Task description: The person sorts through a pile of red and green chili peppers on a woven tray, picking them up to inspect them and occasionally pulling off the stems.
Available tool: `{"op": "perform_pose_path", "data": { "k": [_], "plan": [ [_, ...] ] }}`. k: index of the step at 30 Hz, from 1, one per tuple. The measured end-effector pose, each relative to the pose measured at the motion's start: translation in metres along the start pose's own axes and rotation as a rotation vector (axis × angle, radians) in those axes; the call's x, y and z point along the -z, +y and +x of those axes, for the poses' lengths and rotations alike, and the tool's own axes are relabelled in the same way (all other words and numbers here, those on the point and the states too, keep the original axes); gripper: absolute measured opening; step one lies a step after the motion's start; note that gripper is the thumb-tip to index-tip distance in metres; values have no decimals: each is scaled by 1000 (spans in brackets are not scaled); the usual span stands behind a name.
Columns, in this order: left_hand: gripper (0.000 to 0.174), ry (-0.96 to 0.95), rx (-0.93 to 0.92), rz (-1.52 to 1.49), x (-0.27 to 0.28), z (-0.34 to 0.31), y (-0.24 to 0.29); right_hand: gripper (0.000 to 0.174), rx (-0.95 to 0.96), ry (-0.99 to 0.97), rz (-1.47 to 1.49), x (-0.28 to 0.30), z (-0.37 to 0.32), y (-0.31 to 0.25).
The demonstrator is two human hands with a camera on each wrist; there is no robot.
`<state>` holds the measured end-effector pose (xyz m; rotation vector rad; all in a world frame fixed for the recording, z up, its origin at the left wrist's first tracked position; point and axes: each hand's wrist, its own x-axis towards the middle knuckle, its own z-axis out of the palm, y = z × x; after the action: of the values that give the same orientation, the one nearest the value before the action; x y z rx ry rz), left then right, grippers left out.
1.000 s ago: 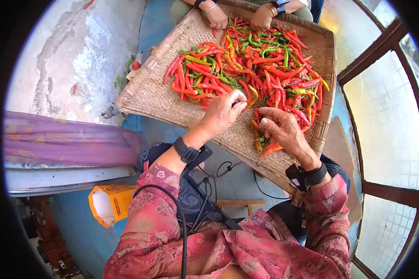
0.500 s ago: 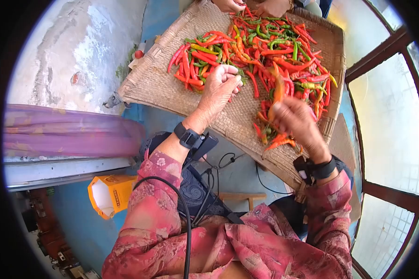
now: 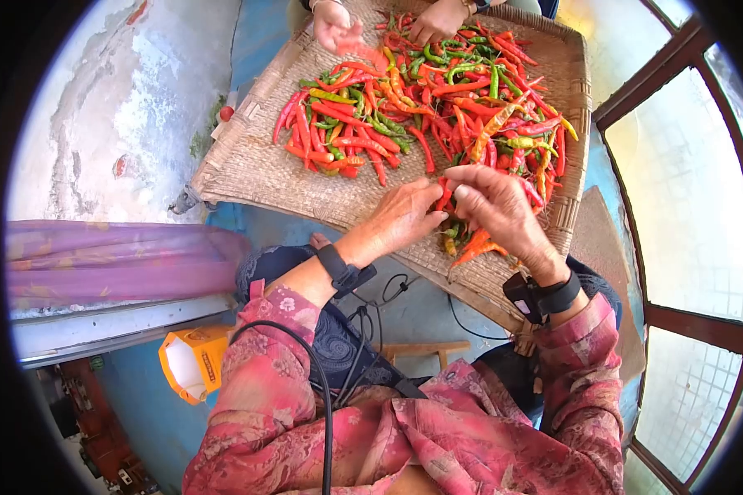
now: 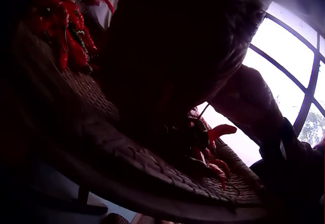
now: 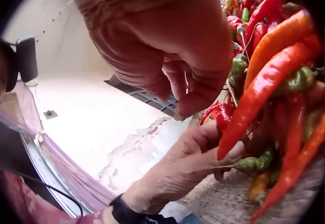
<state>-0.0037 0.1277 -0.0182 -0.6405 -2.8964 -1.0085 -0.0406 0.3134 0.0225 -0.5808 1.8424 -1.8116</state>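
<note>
My left hand (image 3: 400, 216) pinches a red chili pepper (image 5: 222, 115) over the near side of a woven tray (image 3: 239, 169). Close against it, my right hand (image 3: 504, 214) has thumb and forefinger brought together at that pepper; I cannot tell whether they grip it. Many red, green and orange chili peppers (image 3: 470, 107) are heaped on the tray's right half. To their left lies a smaller pile of chili peppers (image 3: 330, 124). Beneath my right hand sit a few orange chili peppers (image 3: 480, 245). The left wrist view is mostly dark.
Across the tray are another person's hands, one (image 3: 333, 25) by a blurred red pepper, the other (image 3: 439, 20) on the heap. A cable (image 3: 326, 396) runs over my left sleeve. Below stand a wooden stool (image 3: 425, 348) and an orange box (image 3: 194, 363). Windows (image 3: 685, 198) line the right.
My right hand has let go of an orange chili pepper on the heap and come back beside the left. My left hand has shifted right and down. The other person's hand has swung left.
</note>
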Motion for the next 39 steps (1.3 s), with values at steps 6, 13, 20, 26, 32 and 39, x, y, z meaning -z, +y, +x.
{"op": "perform_pose_path", "data": {
  "k": [6, 13, 20, 26, 32, 39],
  "plan": [
    [15, 87, 26, -158, 2, 4, 9, 32, 394, 77, -862, -3, -4, 10],
    [12, 48, -9, -47, 31, 14, -6, 10, 334, 199, -723, 23, -4, -3],
    [14, 246, 12, 223, 1, 29, -41, 16, 280, 519, -633, 35, -14, -17],
    [16, 123, 103, 393, -9, 40, -35, 18, 322, 677, -755, 26, -18, -23],
    [29, 164, 269, 31, -1, 30, -37, 11, 433, 207, -676, 6, -15, -9],
    [41, 253, 353, -937, 18, 12, 19, 25, 303, 164, -654, -14, -9, 1]
  ]
}}
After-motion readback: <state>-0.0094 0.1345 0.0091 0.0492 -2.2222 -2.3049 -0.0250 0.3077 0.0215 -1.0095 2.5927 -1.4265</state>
